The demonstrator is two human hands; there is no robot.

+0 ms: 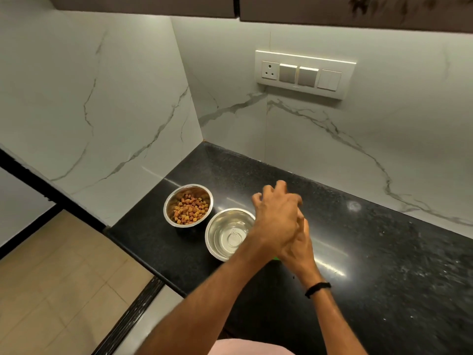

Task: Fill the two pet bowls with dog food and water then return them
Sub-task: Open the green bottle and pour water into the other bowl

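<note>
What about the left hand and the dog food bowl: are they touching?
Apart. The head view shows bare black counter between the left hand and the dog food bowl.

Countertop (358,252): black, with fine pale speckles.
Wall behind the countertop (307,139): white marble pattern, grey veins.
Switch panel above the countertop (304,74): cream frame, two grey rockers.
Food bowl on the countertop (171,198): silver; pellets (189,210) brown and orange-yellow.
Water bowl on the countertop (215,234): silver.
Floor left of the countertop (64,265): beige tiles.
</note>
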